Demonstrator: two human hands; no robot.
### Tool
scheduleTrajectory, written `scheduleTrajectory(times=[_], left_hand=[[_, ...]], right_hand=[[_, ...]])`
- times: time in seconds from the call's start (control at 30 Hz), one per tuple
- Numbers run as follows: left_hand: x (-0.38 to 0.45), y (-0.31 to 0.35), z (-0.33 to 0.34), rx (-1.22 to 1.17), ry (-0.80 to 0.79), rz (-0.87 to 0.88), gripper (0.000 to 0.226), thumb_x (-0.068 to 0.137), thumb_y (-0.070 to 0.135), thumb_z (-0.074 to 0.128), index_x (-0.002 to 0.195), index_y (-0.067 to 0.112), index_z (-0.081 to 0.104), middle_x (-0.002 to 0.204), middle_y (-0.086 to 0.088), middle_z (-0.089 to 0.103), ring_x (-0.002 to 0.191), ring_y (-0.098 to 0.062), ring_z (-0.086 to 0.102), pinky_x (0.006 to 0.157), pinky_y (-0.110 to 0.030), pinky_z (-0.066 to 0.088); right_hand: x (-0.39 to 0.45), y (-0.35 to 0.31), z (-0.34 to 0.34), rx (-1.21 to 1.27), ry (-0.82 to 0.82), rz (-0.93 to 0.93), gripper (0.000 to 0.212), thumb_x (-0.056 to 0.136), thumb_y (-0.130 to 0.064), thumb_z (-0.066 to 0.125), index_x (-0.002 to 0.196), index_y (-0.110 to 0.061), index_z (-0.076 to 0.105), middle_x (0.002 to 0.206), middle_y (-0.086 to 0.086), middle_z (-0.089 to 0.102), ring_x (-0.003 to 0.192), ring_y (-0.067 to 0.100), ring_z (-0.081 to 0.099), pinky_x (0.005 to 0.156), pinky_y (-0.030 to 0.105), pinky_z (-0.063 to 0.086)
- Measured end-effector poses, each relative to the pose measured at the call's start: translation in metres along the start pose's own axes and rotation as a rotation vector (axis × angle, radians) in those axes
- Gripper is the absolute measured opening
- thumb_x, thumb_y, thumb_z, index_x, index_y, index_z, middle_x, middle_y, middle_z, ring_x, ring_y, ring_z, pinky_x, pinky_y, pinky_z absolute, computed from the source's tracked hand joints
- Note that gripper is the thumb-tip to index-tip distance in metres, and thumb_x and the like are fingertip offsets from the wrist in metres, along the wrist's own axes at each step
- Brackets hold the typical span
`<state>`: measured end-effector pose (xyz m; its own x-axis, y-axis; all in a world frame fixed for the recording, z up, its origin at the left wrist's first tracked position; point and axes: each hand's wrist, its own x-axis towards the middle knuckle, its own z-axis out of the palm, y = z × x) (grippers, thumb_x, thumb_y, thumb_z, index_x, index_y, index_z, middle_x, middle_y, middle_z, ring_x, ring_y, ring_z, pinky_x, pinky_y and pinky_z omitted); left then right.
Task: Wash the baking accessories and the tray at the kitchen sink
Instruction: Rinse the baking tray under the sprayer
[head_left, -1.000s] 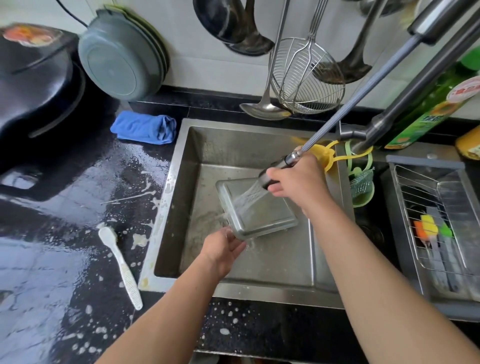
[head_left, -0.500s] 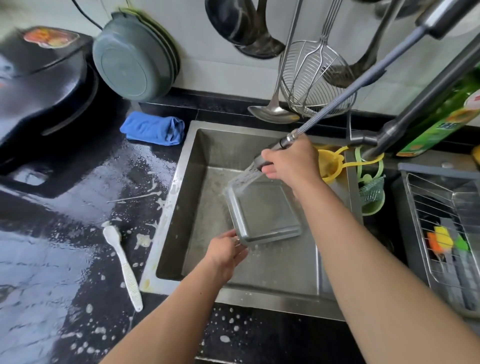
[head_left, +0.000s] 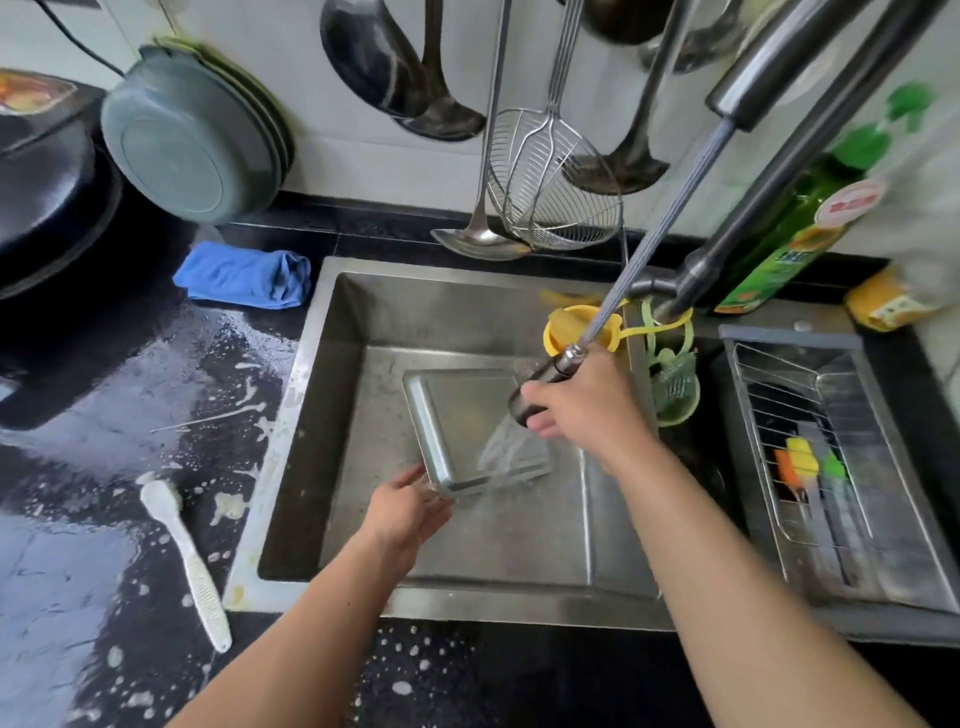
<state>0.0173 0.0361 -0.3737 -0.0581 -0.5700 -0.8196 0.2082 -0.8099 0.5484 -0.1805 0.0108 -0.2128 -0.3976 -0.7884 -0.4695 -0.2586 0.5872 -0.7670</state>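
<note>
My left hand (head_left: 410, 506) pinches the near corner of the tray (head_left: 467, 431), tilted up inside the sink (head_left: 353, 312). My right hand (head_left: 582, 410) is wrapped round the sprayer head (head_left: 540, 387), water hitting the tray's near end. I'd keep the tilt so suds drain, then sweep the spray toward the far corners.

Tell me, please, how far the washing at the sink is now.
Done, apparently: colourful utensils lie in the drying rack. In hand: the right hand sprays the metal tray with the pull-out sprayer; the left hand holds its corner. Left: finishing the tray, and possibly the white brush on the foamy counter.
</note>
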Motion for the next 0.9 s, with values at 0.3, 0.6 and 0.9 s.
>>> scheduleTrajectory(times=[0.3,0.6,0.9], left_hand=[[-0.016,0.014,0.012,0.577,0.011,0.327,0.084,0.089,-0.015,0.053,0.155,0.035,0.037,0.098,-0.007,0.072,0.081,-0.020,0.070,0.072,-0.036,0.061],[-0.003,0.084,0.034,1.794,0.111,1.269,0.034,0.094,0.031,0.068,0.127,0.028,0.060,0.096,-0.007,0.056,0.083,-0.035,0.063,0.057,-0.041,0.052],[-0.015,0.121,-0.001,1.314,0.250,0.717,0.040,0.099,0.036,0.058,0.067,0.012,0.056,0.072,-0.012,0.066,0.071,-0.037,0.066,0.067,-0.036,0.051]], right_hand=[[0.034,0.001,-0.030,-0.316,0.290,-0.053,0.030,0.079,-0.025,0.074,0.089,-0.029,0.046,0.083,0.000,0.065,0.072,0.027,0.070,0.073,0.041,0.062],[0.027,0.026,-0.054,-0.417,0.207,-0.004,0.036,0.071,-0.028,0.076,0.095,-0.033,0.050,0.084,0.001,0.071,0.072,0.027,0.073,0.070,0.044,0.063],[0.036,0.021,-0.055,-0.366,0.283,-0.010,0.034,0.067,-0.033,0.074,0.088,-0.031,0.048,0.084,0.001,0.071,0.072,0.028,0.074,0.074,0.044,0.062]])
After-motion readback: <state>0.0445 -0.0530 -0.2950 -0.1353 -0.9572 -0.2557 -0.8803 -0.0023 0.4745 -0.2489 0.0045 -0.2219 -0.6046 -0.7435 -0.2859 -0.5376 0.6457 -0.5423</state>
